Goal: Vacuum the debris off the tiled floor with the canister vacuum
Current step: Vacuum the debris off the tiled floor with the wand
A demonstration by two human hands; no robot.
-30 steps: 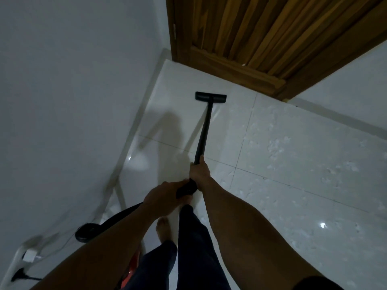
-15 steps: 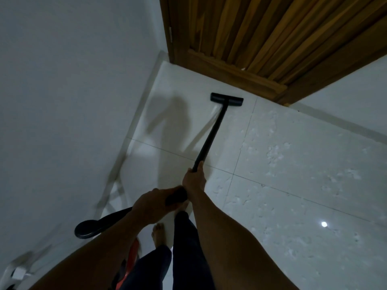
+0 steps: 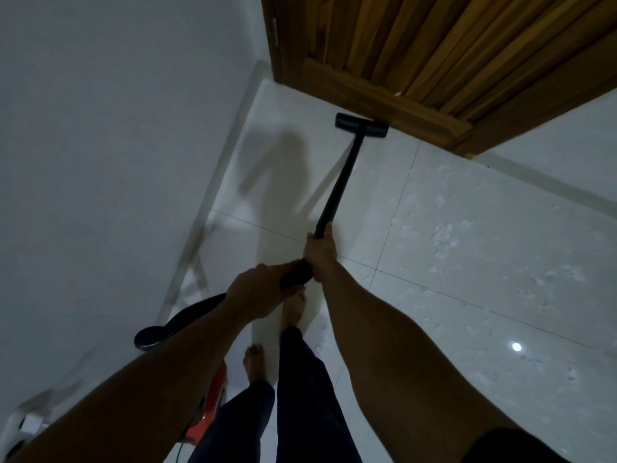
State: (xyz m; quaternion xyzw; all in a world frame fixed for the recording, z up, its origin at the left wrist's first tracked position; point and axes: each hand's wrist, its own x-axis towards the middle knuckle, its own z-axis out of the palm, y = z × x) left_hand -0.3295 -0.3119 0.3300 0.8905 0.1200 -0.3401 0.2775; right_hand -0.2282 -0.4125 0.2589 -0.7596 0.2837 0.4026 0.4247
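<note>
Both your hands are gripping: your right hand (image 3: 320,248) wraps the black wand (image 3: 340,182), your left hand (image 3: 258,294) curls round the handle (image 3: 295,279) behind it. Over the last second you pushed the floor nozzle (image 3: 362,126) forward, right up against the wooden door (image 3: 400,45). That strip looks covered, yet pale debris (image 3: 444,235) speckles the tiled floor (image 3: 467,295) to your right.

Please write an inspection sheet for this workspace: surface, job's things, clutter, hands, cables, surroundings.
Surface: glossy white tiled floor.
Job's things: nozzle on the floor by the wooden door; wand; handle; red canister by the legs.
Clutter: white debris on the right tiles.
Hands: left hand grips the handle; right hand grips the wand.
Cables: black hose at left; thin cord near the canister.
Surroundings: white wall at left.
</note>
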